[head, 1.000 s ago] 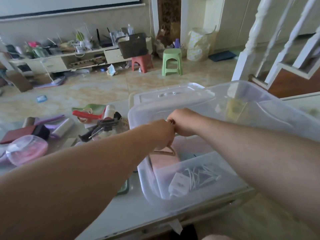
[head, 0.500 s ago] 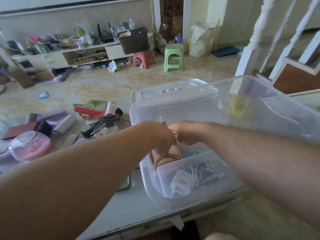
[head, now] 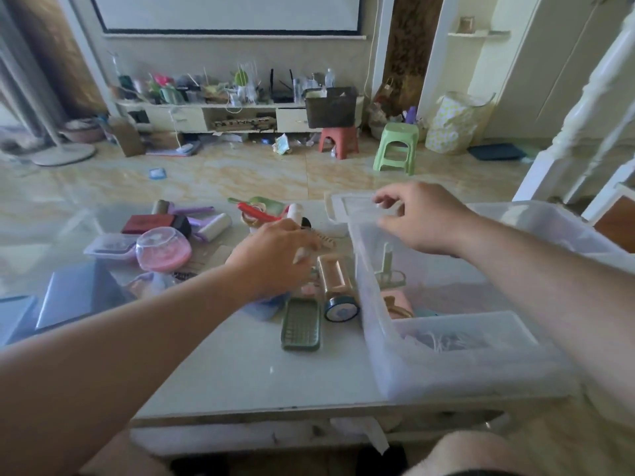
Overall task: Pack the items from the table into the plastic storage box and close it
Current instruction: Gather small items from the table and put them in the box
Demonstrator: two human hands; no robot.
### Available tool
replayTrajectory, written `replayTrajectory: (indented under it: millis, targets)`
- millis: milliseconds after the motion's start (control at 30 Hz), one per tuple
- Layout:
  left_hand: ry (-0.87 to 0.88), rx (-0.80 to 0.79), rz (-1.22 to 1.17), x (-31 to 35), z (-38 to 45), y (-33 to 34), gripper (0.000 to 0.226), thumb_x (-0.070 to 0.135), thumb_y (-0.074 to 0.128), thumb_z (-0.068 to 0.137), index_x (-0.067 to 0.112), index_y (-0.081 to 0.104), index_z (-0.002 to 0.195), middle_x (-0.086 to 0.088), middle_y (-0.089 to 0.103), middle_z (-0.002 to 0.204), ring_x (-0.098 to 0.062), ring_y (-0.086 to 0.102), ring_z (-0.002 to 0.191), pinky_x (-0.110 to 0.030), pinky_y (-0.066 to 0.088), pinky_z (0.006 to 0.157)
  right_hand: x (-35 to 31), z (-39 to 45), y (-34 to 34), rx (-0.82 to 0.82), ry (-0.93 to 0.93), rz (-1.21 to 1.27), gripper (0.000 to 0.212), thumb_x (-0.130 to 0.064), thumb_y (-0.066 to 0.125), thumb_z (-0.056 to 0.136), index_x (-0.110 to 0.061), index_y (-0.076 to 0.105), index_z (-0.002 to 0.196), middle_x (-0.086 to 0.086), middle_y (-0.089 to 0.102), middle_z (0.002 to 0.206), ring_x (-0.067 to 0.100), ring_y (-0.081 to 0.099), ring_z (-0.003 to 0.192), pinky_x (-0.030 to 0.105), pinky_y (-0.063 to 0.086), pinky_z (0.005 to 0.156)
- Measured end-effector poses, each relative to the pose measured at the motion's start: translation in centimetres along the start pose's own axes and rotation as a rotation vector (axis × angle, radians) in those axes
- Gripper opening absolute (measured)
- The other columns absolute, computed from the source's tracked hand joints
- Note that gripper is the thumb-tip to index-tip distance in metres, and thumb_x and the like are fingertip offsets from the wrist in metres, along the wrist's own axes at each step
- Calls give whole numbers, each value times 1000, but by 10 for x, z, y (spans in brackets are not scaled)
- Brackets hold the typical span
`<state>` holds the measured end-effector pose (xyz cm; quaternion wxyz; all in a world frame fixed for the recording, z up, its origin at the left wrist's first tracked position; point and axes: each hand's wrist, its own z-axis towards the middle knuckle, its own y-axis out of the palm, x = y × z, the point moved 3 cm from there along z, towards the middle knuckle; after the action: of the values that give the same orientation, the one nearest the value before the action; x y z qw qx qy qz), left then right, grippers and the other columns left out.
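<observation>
Head view, left hand (head: 275, 255) on table clutter, right hand (head: 417, 218) loosely open

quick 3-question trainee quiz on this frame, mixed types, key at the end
1. True or false: the lid is already closed on the plastic storage box.
2. Multiple choice: the left hand is
A. inside the box
B. over the clutter on the table, left of the box
C. on the green stool
3. Fill in: the green grid-patterned case lies on the table, just left of the ____.

Key:
1. False: the box is open and the lid lies behind it, with the right hand hovering above the box's far end.
2. B
3. box
</observation>
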<state>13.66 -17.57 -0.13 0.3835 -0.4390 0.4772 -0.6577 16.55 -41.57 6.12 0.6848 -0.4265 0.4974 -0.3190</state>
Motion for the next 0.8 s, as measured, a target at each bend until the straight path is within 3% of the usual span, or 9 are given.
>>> replayTrajectory:
  millis: [100, 200, 367, 533, 633, 733, 800]
  targets:
    - [-129, -36, 0, -52, -42, 14, 33, 34, 67, 86, 44, 68, 117, 7, 57, 125, -21, 56, 115, -39, 51, 95, -72, -13, 18, 33, -141, 29, 40, -23, 65, 95, -22, 66, 135, -1, 66, 126, 15, 56, 105, 29, 44, 89]
    - [-254, -45, -46, -89, -65, 33, 46, 29, 67, 84, 44, 62, 128, 2, 51, 133, -28, 49, 126, -40, 45, 106, -125, -15, 72, -11, -198, 35, 41, -27, 65, 91, -26, 67, 132, 0, 61, 122, 23, 58, 111, 35, 50, 93]
    - [-429, -94, -144, -123, -60, 70, 72, 32, 63, 83, 44, 36, 149, -8, 32, 149, -39, 31, 139, -47, 35, 114, -132, -3, 177, -198, -11, -16, 53, -31, 63, 87, -32, 58, 139, 2, 52, 141, 30, 54, 126, 37, 47, 95]
    - [-332, -73, -7, -139, -34, 105, 90, 42, 66, 77, 43, 20, 155, -12, 13, 164, -37, 10, 151, -48, 20, 123, -91, 29, 228, -238, 79, -266, 66, -24, 61, 87, -31, 43, 151, -1, 41, 151, 36, 45, 130, 45, 44, 106]
    - [-256, -219, 146, -157, -25, 123, 106, 30, 68, 76, 43, 2, 159, -10, -7, 169, -40, -9, 154, -57, 8, 124, -82, 55, 233, -260, 77, -405, 71, -18, 56, 92, -32, 32, 157, -6, 35, 160, 35, 39, 131, 47, 42, 104]
    - [-250, -273, 65, -180, -23, 134, 113, 19, 71, 74, 45, 0, 158, -8, -8, 168, -45, 13, 150, -53, 30, 118, -79, 75, 243, -328, 32, -449, 76, -15, 52, 94, -40, 24, 160, -13, 30, 162, 33, 35, 132, 46, 43, 98]
    - [-243, -226, 20, -187, -26, 133, 107, 19, 69, 73, 49, 7, 155, -7, 3, 164, -49, 36, 133, -49, 42, 108, -77, 83, 248, -324, 4, -456, 71, -14, 54, 94, -45, 31, 154, -13, 36, 157, 32, 37, 129, 48, 44, 99]
